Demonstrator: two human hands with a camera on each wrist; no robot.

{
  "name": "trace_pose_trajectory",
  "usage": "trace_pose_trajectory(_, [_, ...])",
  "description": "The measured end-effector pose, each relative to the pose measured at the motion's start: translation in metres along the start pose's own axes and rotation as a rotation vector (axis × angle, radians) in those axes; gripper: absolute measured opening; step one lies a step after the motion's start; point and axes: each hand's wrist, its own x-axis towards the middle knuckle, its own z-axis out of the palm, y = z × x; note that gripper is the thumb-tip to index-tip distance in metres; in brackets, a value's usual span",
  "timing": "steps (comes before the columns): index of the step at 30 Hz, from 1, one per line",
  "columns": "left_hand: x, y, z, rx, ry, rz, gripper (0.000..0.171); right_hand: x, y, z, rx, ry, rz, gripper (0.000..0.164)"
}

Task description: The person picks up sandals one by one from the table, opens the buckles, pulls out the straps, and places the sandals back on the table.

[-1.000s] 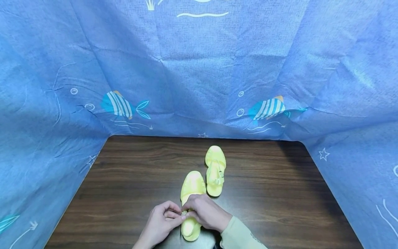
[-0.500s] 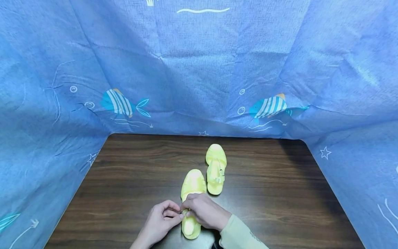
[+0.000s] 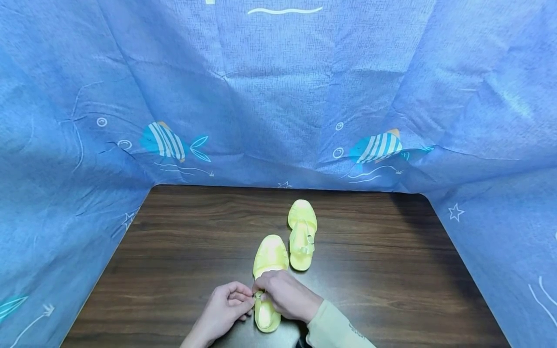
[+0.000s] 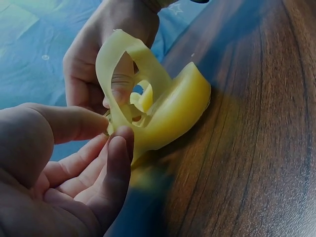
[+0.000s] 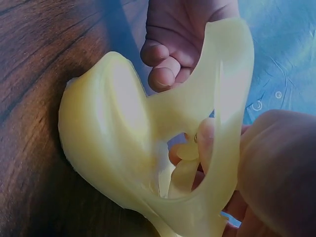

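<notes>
A yellow jelly sandal (image 3: pixel 271 253) lies at the table's near middle, toe pointing away, with both hands at its ankle strap. My left hand (image 3: pixel 224 309) is on its left side; in the left wrist view its thumb and index finger pinch the strap end at a small metal buckle (image 4: pixel 107 118). My right hand (image 3: pixel 287 295) reaches across the sandal from the right and grips the strap by the buckle, covering the sandal's middle. In the right wrist view the heel strap (image 5: pixel 229 98) stands up in a loop. The matching yellow sandal (image 3: pixel 301 212) lies farther back, slightly right.
The dark wood-grain table (image 3: pixel 196 232) carries both sandals. Blue cloth (image 3: pixel 278 96) printed with fish and stars hangs behind it and along both sides. A pale green sleeve (image 3: pixel 337 328) covers the right forearm.
The left thumb and fingers have drawn slightly left off the sandal, so the buckle and heel opening show more. The right hand stays nearly in place. The head view has tipped slightly downward.
</notes>
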Motion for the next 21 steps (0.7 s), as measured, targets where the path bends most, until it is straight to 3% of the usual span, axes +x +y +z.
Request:
trace_pose_trajectory(6, [0.0004, -0.0026, 0.0009, -0.022, 0.015, -0.012, 0.021, -0.0006, -0.0013, -0.0007, 0.015, -0.029, 0.009, 0.026])
trace_pose_trajectory(12, [-0.0001, -0.0033, 0.0024, -0.063, 0.039, -0.013, 0.022, -0.0018, 0.0, 0.0022, 0.041, -0.004, 0.015, 0.026])
trace_pose_trajectory(21, [-0.0003, -0.004, 0.0037, 0.003, 0.045, -0.074, 0.015, -0.0041, -0.0011, 0.0044, 0.047, 0.019, 0.036, 0.02])
